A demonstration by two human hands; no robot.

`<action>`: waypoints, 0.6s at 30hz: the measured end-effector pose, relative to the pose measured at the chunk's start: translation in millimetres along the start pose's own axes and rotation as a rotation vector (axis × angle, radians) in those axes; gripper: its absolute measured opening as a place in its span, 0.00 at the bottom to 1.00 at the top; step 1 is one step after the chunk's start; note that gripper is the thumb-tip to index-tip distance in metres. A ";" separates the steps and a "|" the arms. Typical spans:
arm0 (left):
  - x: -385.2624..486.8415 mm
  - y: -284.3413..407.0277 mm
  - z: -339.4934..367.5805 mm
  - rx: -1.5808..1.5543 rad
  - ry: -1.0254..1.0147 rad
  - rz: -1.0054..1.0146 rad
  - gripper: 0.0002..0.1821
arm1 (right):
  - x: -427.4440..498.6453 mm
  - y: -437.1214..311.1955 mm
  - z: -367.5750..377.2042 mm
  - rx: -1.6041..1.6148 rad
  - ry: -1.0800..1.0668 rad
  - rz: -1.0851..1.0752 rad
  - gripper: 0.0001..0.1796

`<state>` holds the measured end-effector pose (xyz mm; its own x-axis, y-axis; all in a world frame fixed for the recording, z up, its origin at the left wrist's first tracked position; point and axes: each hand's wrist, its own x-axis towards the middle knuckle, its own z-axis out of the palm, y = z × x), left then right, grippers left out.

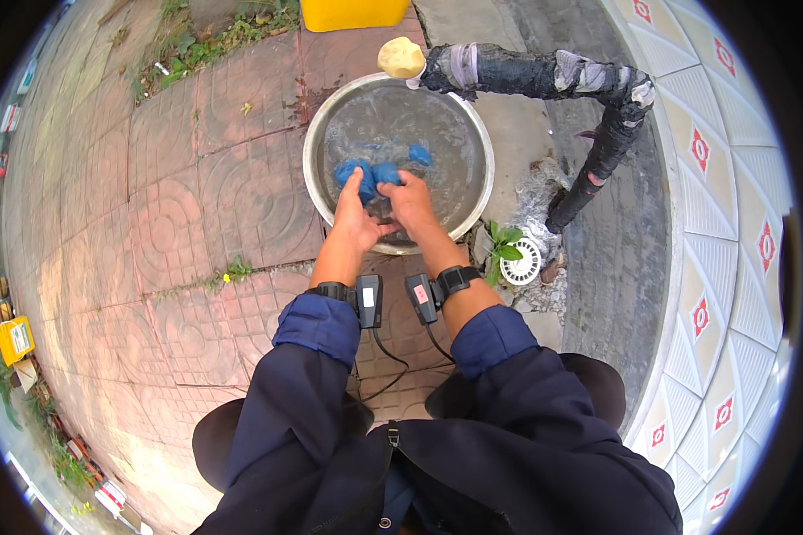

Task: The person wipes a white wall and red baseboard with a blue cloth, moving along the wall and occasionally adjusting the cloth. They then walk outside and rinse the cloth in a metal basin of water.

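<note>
A round metal basin (313, 197) of murky water stands on the paving before me. Blue cloth (354, 175), wet and bunched, lies in the water in several visible parts. My left hand (358, 217) has its thumb against the left part of the cloth, its other fingers low near the water. The thumb and fingers of my right hand (408, 204) close on the middle part. Another blue piece (419, 155) shows at the surface, farther right; whether it joins the rest under water I cannot tell. Both wrists wear black straps with small boxes and cables.
A wrapped black pipe (508, 70) reaches over the basin's far rim, with a yellowish knob (401, 57) at its end. A white drain cover (520, 261) and a green plant (506, 242) are at the near right. A yellow container (353, 15) stands beyond the basin; a tiled wall (702, 200) rises at right.
</note>
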<state>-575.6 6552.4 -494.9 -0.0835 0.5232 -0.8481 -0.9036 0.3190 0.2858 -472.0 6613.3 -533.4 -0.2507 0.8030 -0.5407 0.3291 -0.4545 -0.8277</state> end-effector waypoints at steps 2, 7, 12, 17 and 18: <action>0.5 6.2 -8.4 -0.051 -0.183 -0.022 0.40 | -11.7 -9.8 6.2 -0.034 -0.049 -0.105 0.25; 16.2 3.6 -17.8 -0.078 -0.205 0.003 0.28 | -49.1 -38.6 14.3 -0.497 0.020 -0.283 0.24; 0.5 -21.4 -1.2 0.112 -0.092 0.103 0.19 | -44.9 -55.8 5.6 -0.698 0.109 -0.186 0.25; -14.1 -21.2 10.0 0.463 0.064 0.202 0.14 | -12.2 -43.6 -32.2 -0.784 0.241 -0.174 0.21; -11.3 -17.4 8.8 0.418 0.077 0.203 0.16 | -9.1 -39.5 -33.6 -0.789 0.305 -0.165 0.21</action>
<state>-555.2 6547.8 -486.3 -0.2860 0.5524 -0.7830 -0.6209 0.5155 0.5905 -452.2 6636.8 -490.7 -0.1326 0.9551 -0.2650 0.8748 -0.0129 -0.4844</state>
